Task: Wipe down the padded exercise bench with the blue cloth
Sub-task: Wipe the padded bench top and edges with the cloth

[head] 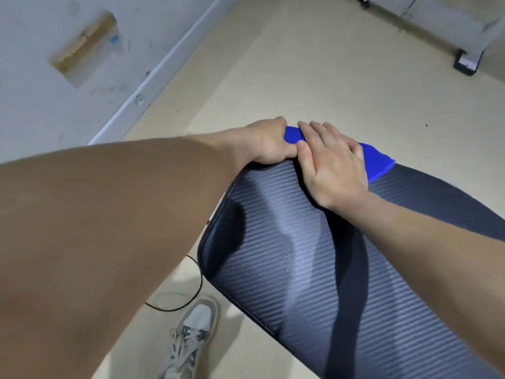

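Note:
The padded exercise bench (287, 255) is dark with a woven, ribbed texture and runs from the middle of the view to the lower right. A blue cloth (378, 164) lies on its far corner. My right hand (332, 166) lies flat on the cloth, fingers spread, pressing it onto the pad. My left hand (266, 142) curls around the bench's far edge, its fingers closed over the cloth's other end (293, 134). Most of the cloth is hidden under both hands.
A beige floor surrounds the bench. A pale wall with a baseboard (153, 86) runs along the left. A thin black cable (188, 296) lies on the floor beside my shoe (191, 335). The foot of a metal frame (467, 61) stands at the upper right.

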A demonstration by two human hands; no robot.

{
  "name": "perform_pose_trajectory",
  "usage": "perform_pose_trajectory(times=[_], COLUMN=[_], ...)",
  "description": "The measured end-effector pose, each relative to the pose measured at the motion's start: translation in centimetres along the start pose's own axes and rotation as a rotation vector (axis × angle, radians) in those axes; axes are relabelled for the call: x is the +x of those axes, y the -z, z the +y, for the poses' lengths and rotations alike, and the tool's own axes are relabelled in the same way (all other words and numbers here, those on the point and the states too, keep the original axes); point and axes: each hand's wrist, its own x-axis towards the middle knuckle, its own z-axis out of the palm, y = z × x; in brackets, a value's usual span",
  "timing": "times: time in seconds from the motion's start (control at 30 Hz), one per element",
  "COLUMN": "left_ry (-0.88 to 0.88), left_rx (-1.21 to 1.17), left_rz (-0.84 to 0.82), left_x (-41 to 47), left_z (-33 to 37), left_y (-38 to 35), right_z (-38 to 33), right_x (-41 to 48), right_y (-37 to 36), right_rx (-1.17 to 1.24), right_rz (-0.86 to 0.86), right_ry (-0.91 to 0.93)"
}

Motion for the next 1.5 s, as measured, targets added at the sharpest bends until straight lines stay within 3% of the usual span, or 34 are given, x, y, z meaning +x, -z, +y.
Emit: perform_pose_trajectory(times=[0.13,0.27,0.4,0.53,0.67,0.9,1.07,1.17,1.23,1.3,1.37,1.5], left_ry=[-0.018,-0.023,-0.034,0.058,0.139,0.061,0.127,0.072,0.157,0.184,0.242,0.252], left_rx=[-0.184,-0.207,-0.349,-0.675,-0.733,-0.748,-0.913,-0.923,-0.849,-0.983,-1.171,-1.057], left_rz=[-0.027,-0.026,-0.059,-0.057,-0.039,0.011,0.039,-0.128,-0.277,-0.222,-0.049,-0.008], left_x=[2.0,2.2,-0.2,-5.8,-9.6,-18.1,-21.1,-19.7,-17.4,-15.2,-12.8,-10.7], left_z=[-1.7,-1.5,-3.1,-6.8,-7.9,-9.7,-8.6,-9.4,-9.8,-9.2,-8.2,-5.9], left_y=[0.0,0.1,-0.1,-2.7,-4.7,-8.1,-8.7,-6.5,-3.7,-0.6,0.7,-0.7], right_z=[-0.7,-1.3,-5.2,-9.7,-11.5,-13.9,-14.0,-12.3,-10.7,-10.0,-10.5,-12.3], right_x=[2.0,2.0,2.3,0.4,-2.3,-9.3,-11.3,-10.0,-8.0,-5.8,-4.6,-5.8], right_y=[-0.2,-0.2,-1.1,-1.7,-1.5,-1.5,-1.2,-0.4,0.0,-0.1,-0.7,-1.4], right_rx=[0.012,0.048,0.067,-0.003,-0.001,0.006,0.002,-0.017,-0.108,-0.143,-0.111,-0.028], right_rz=[-0.013,-0.01,-0.008,-0.096,-0.185,-0.297,-0.367,-0.418,-0.385,-0.344,-0.312,-0.265], right_ry=[-0.022,-0.106,-0.2,-0.057,0.067,0.211,0.295,0.413,0.468,0.387,0.243,0.132])
